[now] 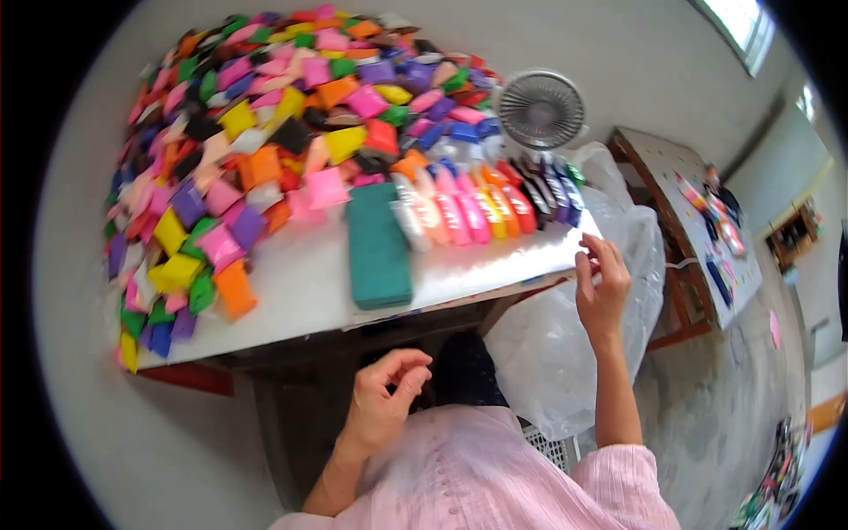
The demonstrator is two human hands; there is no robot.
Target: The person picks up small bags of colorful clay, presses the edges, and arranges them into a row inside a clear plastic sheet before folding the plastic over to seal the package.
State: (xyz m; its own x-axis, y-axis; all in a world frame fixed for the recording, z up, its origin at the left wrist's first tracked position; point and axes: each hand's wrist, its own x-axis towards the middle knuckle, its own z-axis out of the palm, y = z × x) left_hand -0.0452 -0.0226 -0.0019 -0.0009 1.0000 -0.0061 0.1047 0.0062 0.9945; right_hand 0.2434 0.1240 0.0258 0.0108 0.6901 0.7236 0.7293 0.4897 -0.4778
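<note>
- White bench [305, 291] slanting across the middle of the frame, and a heap of coloured packets [265, 115] crowding its upper left!
- Right of centre, a row of packets [474, 212] stands grouped by colour, pale at the left end, dark at the right, just beside a teal block [380, 252].
- Now the hands: left hand [389, 393] below the front edge, fingers loosely curled around nothing visible; right hand [603, 287] by the bench's right corner, fingers bent and parted, apparently empty.
- Looks like a lull between grips; any fresh pick calls for clearing that front edge, then a light pinch that spares the row.
- Open room? Bare bench before the row. Tighter elsewhere: fan [541, 109] behind, clear bag [548, 353] bulging beside the right corner.
</note>
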